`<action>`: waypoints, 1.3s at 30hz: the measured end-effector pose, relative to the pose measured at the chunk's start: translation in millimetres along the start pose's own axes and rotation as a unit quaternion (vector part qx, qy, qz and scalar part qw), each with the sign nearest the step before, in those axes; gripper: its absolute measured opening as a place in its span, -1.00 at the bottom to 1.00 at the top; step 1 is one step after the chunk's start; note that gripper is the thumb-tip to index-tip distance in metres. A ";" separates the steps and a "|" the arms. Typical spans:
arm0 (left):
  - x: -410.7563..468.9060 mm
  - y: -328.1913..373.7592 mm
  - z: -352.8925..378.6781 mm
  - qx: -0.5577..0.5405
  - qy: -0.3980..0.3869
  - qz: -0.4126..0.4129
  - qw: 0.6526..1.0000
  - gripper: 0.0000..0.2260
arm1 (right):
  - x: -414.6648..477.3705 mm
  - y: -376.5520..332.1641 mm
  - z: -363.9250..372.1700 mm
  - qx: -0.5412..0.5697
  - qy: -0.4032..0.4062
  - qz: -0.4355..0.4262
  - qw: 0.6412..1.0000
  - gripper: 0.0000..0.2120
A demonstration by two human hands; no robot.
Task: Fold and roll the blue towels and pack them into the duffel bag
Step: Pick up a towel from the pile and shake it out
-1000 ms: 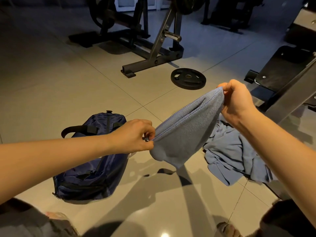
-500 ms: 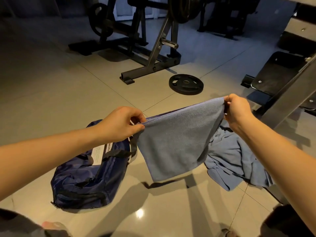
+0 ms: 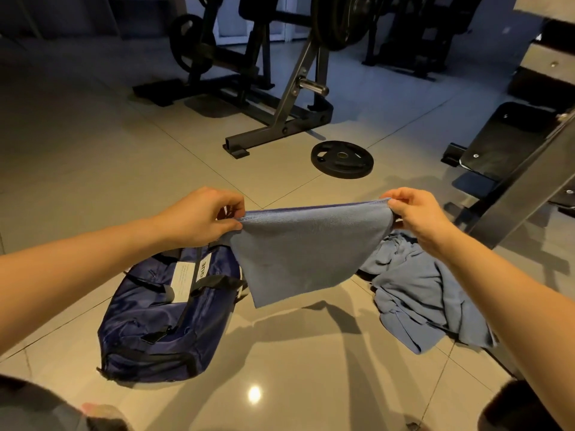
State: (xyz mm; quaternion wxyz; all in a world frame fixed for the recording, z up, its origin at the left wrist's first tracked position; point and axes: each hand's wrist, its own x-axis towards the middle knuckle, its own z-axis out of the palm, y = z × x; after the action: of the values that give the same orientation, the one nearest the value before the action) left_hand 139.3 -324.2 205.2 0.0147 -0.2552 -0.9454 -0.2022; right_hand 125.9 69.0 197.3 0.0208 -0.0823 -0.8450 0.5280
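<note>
The tiled floor spreads under and all round my fingers. It is glossy, with a spot of light reflected on it well below them, nearer to me. Far beyond my fingers stands a dark steel weight rack, its foot bar reaching towards me. Beyond my right fingers and off to their right, a black padded bench slopes up on a slanted metal frame.

Below my left fingers the navy duffel bag lies on the floor, with black straps across it and a white label on its upper side. I cannot tell whether its zip is undone. Below my right fingers and slightly to their right, a crumpled heap of blue towels lies on the floor, apart from the bag.

Between my two sets of fingers hangs the blue towel. Its top edge runs nearly taut from one hand to the other, and two layers show along it. The rest drops free in the air, clear of the floor. A black weight plate lies flat on the floor beyond my fingers, just this side of the rack's foot.

My left hand pinches the towel's left top corner, thumb and curled fingers closed on the hem. My right hand grips the right top corner likewise, fingertips bunched on the cloth.
</note>
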 end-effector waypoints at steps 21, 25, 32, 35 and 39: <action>-3.9 -23.4 1.9 -0.057 -0.029 -0.099 0.993 -0.90 | -11.3 -3.6 7.0 -0.115 -0.100 0.035 0.988 -0.76; -13.9 -24.8 6.3 -0.118 -0.162 -0.122 0.972 -0.89 | -17.7 -3.9 -2.3 -0.054 -0.225 0.090 0.969 -0.69; -26.8 1.0 12.9 -0.406 -0.086 -0.246 0.876 -0.83 | -34.2 10.8 11.6 0.032 -0.040 0.144 0.988 -0.82; -34.1 11.3 0.6 -0.469 -0.152 -0.244 0.835 -0.95 | -44.8 7.2 12.9 0.036 -0.069 0.208 0.975 -0.91; -40.8 -3.4 -8.9 -0.502 -0.394 -0.216 0.739 -0.83 | -55.3 1.2 -5.8 0.016 -0.217 0.304 0.927 -0.84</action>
State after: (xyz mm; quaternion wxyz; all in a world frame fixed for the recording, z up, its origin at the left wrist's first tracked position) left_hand 172.4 -349.7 206.7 -0.5331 -0.0720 -0.6584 -0.5264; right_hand 181.3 65.7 201.6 -0.3237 -0.2184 -0.7546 0.5273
